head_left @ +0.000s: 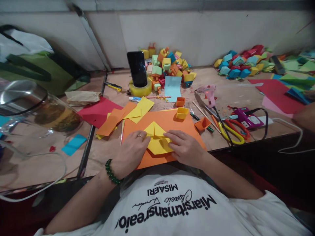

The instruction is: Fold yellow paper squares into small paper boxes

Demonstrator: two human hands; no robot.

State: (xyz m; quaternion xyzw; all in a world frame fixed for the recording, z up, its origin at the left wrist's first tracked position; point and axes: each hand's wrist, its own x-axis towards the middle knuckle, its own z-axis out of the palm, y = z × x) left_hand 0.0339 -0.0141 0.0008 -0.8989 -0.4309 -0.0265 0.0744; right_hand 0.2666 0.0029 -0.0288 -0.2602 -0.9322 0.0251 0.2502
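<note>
Brownish worktable [228, 95] is pretty cluttered: orange sheet [172, 126] at the near edge, scissors [230, 131] and glue gun [209, 95] to its right, phone [137, 68] propped in a tape roll [140, 90] farther back, piles of folded paper boxes [169, 67] along the far wall.

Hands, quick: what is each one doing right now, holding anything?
Left hand: open, fingers flat, pressing the folded yellow paper.
Right hand: open, fingers flat on the same paper; nothing gripped.
</note>
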